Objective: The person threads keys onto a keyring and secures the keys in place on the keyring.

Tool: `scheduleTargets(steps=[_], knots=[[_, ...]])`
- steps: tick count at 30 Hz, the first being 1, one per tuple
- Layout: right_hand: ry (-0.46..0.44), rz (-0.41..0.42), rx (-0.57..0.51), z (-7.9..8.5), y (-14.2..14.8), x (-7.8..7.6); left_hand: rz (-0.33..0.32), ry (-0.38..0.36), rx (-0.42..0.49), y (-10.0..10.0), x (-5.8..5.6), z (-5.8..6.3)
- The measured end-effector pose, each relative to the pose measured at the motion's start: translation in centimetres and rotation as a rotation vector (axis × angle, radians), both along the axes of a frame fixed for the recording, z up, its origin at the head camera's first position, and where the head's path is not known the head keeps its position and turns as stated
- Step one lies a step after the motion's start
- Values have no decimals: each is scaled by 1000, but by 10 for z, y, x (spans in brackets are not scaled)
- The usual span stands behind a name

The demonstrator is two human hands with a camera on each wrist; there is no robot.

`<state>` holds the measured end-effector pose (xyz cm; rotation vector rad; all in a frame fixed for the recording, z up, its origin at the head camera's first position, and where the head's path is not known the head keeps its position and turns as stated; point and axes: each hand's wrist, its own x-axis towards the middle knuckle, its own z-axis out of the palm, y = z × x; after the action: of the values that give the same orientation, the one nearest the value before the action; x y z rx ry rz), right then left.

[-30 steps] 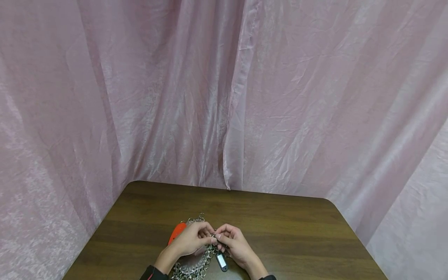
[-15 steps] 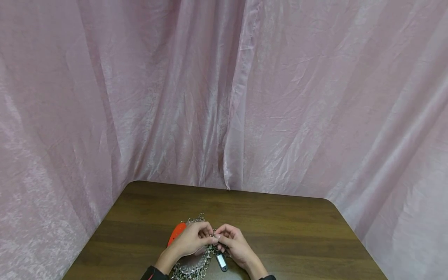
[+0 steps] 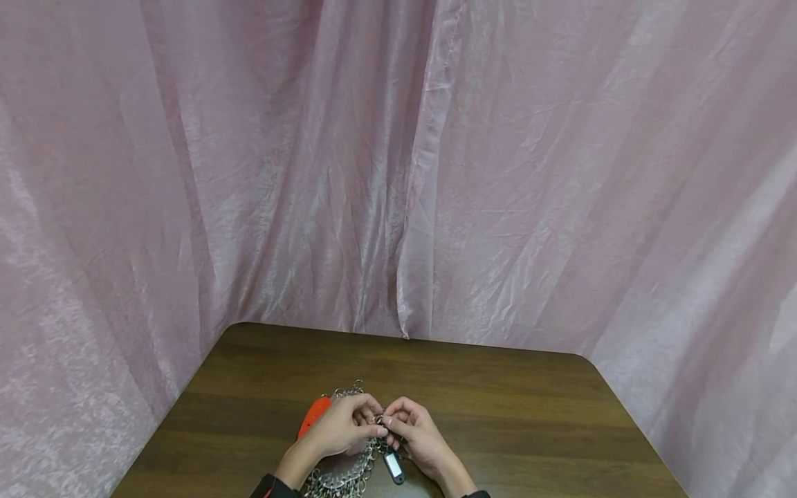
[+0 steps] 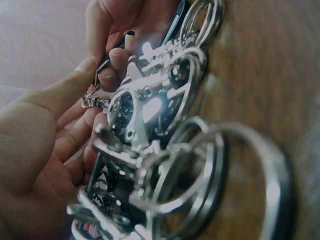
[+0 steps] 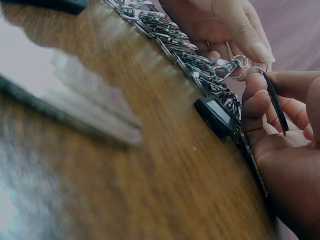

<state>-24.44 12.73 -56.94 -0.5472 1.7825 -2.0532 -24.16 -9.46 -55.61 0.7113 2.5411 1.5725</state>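
Note:
My left hand [image 3: 350,423] pinches the ring end of a small silver swivel clasp [image 5: 227,68] between thumb and fingers. Fingertip to fingertip with it, my right hand [image 3: 416,434] holds a black key tag [image 5: 276,102], whose small split ring [image 5: 262,68] is right at the clasp. More clasps and split rings [image 4: 145,107] form a dense pile under the left hand. Below the right fingers lies a second key tag [image 3: 394,466], black with a white label window; it shows in the right wrist view too.
An orange-red object [image 3: 314,415] lies partly behind the left hand. A clear round piece [image 3: 339,470] sits among the metal parts. A blurred serrated silver piece [image 5: 65,85] is close to the right wrist camera. All rest on a brown wooden table [image 3: 529,415] before a pink curtain [image 3: 529,173].
Both hands stay nearly in place. Their fingertips have shifted slightly, and a bit more metal shows between them. Folds of the curtain at the right have moved.

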Motion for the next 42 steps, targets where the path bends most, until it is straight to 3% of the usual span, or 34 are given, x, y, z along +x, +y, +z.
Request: scheduleTargets(steps=[14,31,42], knots=[[-12,2,-17,0,-1,-2,-9,62,-27,-2,2,4],[-6,7,1,0,-2,-2,16,47,-29,-1,1,3],[-30,7,-22,1,-1,-1,-49,8,16,-6,-3,1]])
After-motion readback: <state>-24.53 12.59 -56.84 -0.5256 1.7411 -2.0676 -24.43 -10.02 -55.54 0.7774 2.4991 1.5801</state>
